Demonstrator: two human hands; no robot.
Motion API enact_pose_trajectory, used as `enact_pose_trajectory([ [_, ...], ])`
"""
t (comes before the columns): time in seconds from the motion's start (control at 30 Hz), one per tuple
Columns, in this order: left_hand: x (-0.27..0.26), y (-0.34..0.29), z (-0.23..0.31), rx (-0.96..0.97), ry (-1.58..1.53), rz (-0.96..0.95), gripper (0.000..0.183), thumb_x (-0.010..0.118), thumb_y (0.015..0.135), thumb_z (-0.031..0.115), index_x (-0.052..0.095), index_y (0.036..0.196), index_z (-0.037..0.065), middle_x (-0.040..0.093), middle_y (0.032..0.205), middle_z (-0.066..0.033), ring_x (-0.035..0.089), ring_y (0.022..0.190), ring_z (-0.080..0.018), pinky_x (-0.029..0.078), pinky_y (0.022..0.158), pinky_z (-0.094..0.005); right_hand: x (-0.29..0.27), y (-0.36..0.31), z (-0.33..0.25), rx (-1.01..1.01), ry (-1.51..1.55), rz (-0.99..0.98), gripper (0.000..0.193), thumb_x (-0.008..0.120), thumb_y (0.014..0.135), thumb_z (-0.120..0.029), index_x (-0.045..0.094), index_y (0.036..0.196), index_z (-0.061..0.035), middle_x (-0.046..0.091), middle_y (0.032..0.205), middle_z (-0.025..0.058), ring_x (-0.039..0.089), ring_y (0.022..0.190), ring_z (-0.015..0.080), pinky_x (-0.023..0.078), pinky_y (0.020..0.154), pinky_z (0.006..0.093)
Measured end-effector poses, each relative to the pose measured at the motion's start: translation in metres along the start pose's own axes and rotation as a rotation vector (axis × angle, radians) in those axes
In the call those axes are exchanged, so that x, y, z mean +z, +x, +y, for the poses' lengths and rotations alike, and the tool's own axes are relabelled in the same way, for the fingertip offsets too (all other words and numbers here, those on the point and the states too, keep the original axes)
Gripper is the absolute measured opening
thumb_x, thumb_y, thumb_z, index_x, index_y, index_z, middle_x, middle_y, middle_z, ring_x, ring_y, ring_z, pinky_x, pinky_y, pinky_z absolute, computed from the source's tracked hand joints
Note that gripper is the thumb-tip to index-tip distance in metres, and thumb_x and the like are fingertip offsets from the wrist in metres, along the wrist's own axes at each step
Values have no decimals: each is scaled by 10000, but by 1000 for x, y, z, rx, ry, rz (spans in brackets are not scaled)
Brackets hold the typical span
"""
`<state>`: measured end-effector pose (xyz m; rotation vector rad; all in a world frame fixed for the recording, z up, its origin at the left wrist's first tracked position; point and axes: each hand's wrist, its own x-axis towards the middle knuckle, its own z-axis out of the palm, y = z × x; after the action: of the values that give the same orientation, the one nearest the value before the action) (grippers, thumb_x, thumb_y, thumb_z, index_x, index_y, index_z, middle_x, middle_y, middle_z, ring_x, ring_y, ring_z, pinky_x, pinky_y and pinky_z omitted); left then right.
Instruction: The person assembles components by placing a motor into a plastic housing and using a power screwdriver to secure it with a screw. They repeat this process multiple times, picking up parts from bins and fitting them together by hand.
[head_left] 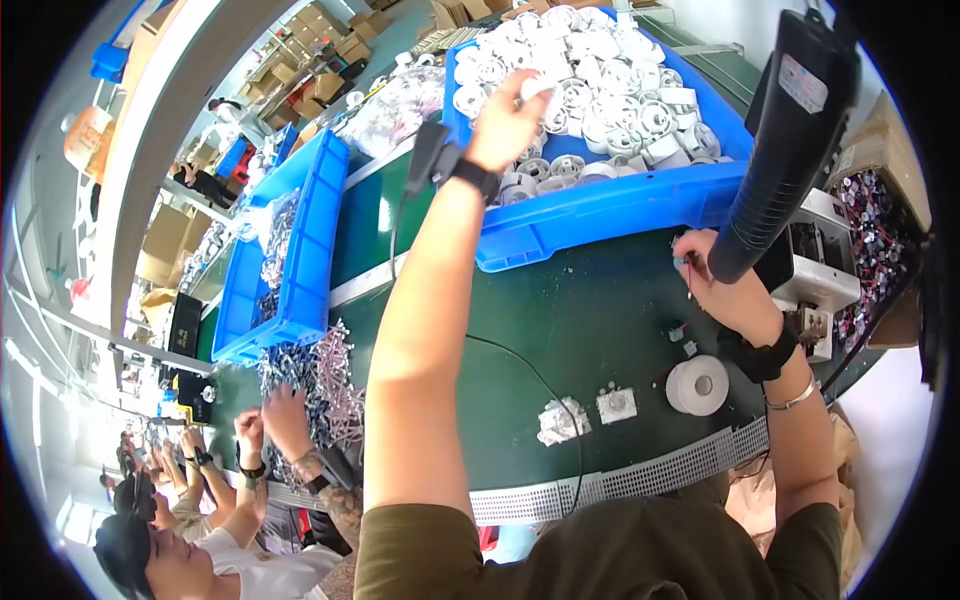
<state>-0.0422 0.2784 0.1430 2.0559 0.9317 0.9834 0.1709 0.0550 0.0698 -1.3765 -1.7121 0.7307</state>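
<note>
My left hand (505, 125) reaches over the big blue bin (610, 208) at the far side of the bench. Its fingers close round a white round plastic part (538, 86), with a heap of similar ring-like white parts (610, 100) beneath and around it. On the right, beside a black tube, my right hand (735, 298) is closed in a pinch on a small wired component (688, 262); thin red and pale wires hang from it. Its exact shape is too small to tell. Below that hand, small loose connectors (682, 338) lie on the green bench top (520, 370).
A white roll (682, 388) and two small clusters of white pieces (563, 421) lie near the front edge. The black tube (785, 140) slants down at right, by a metal device (825, 250) and a box of wired parts (870, 250). Co-workers' hands (288, 420) work left, by another blue bin (325, 250).
</note>
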Motion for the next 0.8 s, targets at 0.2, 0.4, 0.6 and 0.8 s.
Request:
enact_pose_trajectory([
  [0.2,1,-121,49,-135,-1176,-167,420,438,966,266,340,1338,99,584,1097,-162,656,830,-312,583,695,-361,-6,-31,-2,-142,-414,62,177,529,769,80,506,911,-23,521,872,147,555,730,296,447,653,357],
  [0.4,88,-214,61,-78,-721,-368,690,756,700,-26,411,1292,51,540,1172,-77,560,1049,-192,472,877,-308,-9,-80,-32,-135,-41,221,216,569,774,97,557,969,4,533,966,78,565,761,164,455,633,250],
  [0.6,167,-240,55,191,-149,-148,678,853,565,185,553,1151,20,584,1128,-164,568,1046,-308,449,907,-378,-21,-94,-23,-13,363,252,256,624,818,28,559,1064,-2,592,984,32,552,839,66,441,686,187],
  [0.8,184,-246,53,130,-210,-146,649,827,587,93,535,1160,6,593,1110,-150,569,1047,-285,454,897,-366,-25,-113,-3,59,397,100,286,663,818,-24,570,1087,4,603,993,42,578,851,93,485,775,225],
])
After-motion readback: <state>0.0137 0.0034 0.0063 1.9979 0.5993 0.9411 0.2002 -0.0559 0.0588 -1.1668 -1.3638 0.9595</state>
